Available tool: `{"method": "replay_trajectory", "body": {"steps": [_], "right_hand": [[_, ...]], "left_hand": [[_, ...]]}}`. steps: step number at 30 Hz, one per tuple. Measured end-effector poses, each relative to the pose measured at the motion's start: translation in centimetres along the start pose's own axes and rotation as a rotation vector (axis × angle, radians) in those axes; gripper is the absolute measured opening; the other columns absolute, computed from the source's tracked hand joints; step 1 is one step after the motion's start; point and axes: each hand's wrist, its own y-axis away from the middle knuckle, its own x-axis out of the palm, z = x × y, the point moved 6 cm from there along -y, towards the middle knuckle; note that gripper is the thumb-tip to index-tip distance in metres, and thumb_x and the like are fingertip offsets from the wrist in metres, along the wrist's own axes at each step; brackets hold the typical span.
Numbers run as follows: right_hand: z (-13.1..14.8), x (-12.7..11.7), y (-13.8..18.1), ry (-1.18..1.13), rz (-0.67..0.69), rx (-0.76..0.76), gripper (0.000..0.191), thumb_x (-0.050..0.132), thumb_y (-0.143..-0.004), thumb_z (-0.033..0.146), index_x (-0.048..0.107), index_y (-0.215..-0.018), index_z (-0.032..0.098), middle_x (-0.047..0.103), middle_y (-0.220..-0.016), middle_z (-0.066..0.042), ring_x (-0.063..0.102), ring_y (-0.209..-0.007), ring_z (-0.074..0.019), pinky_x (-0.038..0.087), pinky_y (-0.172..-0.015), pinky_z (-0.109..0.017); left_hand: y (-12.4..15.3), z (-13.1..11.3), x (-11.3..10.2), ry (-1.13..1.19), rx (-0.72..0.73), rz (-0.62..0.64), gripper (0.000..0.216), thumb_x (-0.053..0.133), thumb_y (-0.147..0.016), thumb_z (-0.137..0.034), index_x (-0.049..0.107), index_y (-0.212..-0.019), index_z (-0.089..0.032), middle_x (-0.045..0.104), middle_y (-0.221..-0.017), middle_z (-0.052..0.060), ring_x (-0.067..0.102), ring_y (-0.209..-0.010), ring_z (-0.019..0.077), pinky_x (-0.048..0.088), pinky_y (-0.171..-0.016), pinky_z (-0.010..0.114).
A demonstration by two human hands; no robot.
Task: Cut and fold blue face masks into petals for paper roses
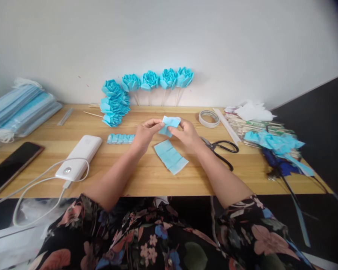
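A small piece of light blue mask fabric (171,121) is held up over the table between my two hands. My left hand (147,132) pinches its left side with thumb and fingertips. On the other side, my right hand (186,133) grips it, thumb in front and fingers behind. Just below them, a flat creased blue fabric piece (171,156) lies on the wood. By my left wrist is a row of folded blue pieces (120,138), partly hidden by the hand. Black-handled scissors (224,147) rest beside my right forearm, which covers part of them.
Several blue fabric flowers on sticks (150,80) lean against the wall, with more lying at left (114,102). A tape roll (208,118) and scraps (273,140) are at right. Packed masks (25,107), a power bank (80,157) with cable and a phone (12,167) occupy the left.
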Motion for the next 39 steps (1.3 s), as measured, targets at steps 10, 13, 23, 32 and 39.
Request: {"method": "replay_trajectory", "body": {"steps": [10,13,23,32,39], "right_hand": [[-0.1,-1.7,-0.6,0.069,-0.109,-0.073,0.013,0.061,-0.081,0.033,0.061,-0.081,0.020,0.068,-0.084,0.000,0.064,-0.086,-0.0197,0.048,-0.086,-0.033],[0.4,-1.7,-0.6,0.141,-0.103,-0.094,0.011,0.060,-0.080,0.031,0.060,-0.081,0.021,0.069,-0.084,-0.001,0.064,-0.084,-0.0196,0.048,-0.084,-0.032],[-0.2,-1.4,-0.7,0.141,-0.108,-0.075,0.011,0.061,-0.081,0.032,0.062,-0.080,0.021,0.070,-0.081,0.000,0.063,-0.077,-0.0176,0.048,-0.077,-0.032],[-1.3,-1.3,-0.9,0.037,-0.064,-0.023,0.013,0.061,-0.084,0.034,0.064,-0.084,0.021,0.072,-0.086,-0.001,0.066,-0.082,-0.0185,0.052,-0.081,-0.033],[1.9,-1.6,0.1,0.118,-0.053,-0.232,0.047,0.062,-0.090,0.043,0.059,-0.135,0.028,0.069,-0.130,-0.005,0.061,-0.123,-0.0252,0.044,-0.109,-0.044]], "left_hand": [[-0.7,-0.3,-1.5,-0.102,-0.009,-0.095,0.020,0.082,-0.062,-0.033,0.073,-0.070,-0.017,0.066,-0.066,-0.002,0.052,-0.063,0.0092,0.039,-0.061,0.024],[-0.6,-0.5,-1.8,-0.213,-0.010,-0.141,0.014,0.079,-0.067,-0.028,0.072,-0.071,-0.016,0.060,-0.055,-0.003,0.047,-0.052,0.0075,0.035,-0.053,0.023],[-0.5,0.1,-1.1,-0.048,-0.060,-0.072,0.016,0.075,-0.072,-0.026,0.067,-0.077,-0.013,0.073,-0.069,0.003,0.071,-0.068,0.0135,0.057,-0.074,0.028],[-0.7,0.0,-1.1,-0.100,-0.013,-0.086,0.016,0.075,-0.075,-0.027,0.065,-0.077,-0.014,0.071,-0.065,0.001,0.068,-0.063,0.0125,0.055,-0.067,0.025],[0.1,-1.0,-0.5,-0.381,0.208,-0.092,0.014,0.069,-0.081,-0.030,0.068,-0.078,-0.017,0.071,-0.072,0.001,0.069,-0.070,0.0148,0.052,-0.068,0.025]]}}
